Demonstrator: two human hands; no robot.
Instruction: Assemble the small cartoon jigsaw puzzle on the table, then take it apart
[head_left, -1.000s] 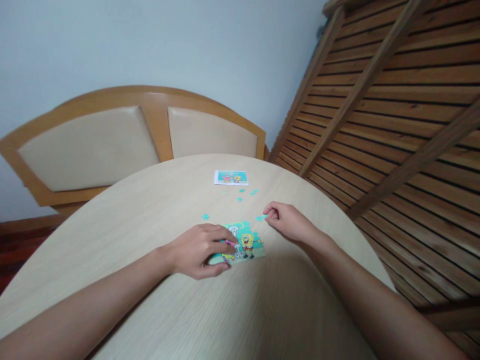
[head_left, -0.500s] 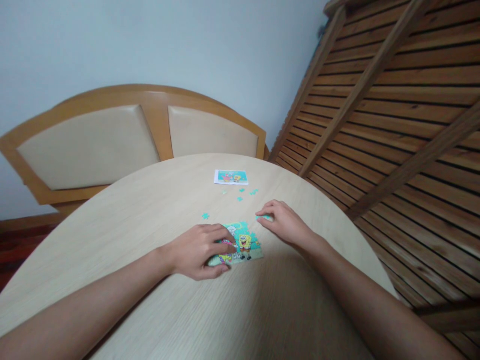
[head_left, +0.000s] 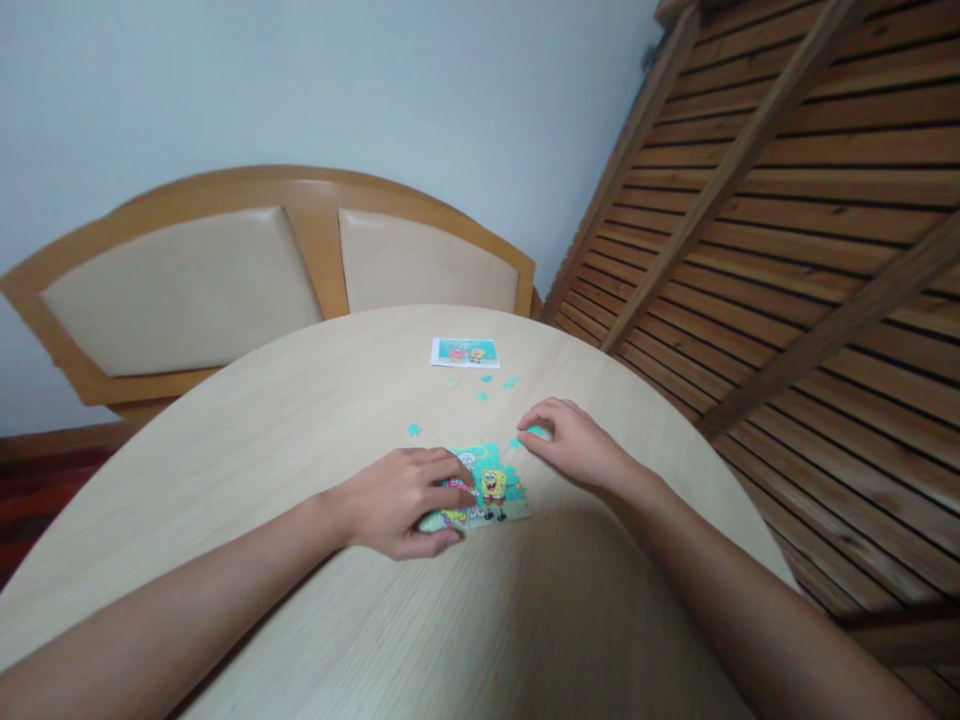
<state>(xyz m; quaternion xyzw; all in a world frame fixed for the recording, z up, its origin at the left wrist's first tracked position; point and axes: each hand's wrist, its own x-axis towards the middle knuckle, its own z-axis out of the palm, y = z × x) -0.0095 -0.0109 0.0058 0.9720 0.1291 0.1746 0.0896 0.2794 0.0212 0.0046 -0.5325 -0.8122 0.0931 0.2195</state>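
The table [head_left: 315, 420] is pale wood with fine straight grain and a matt, smooth finish. The puzzle [head_left: 495, 485] looks like printed cardboard, slightly glossy. The chairs [head_left: 300, 200] have a varnished wood frame and smooth beige padding like leather. The slatted panel [head_left: 787, 230] is dark, rougher wood.

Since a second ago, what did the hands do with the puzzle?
The right hand lowered its teal piece from a raised pinch onto the table by the puzzle corner, fingers flattening over it. The left hand stayed pressing on the puzzle; the loose pieces and picture card stayed put.
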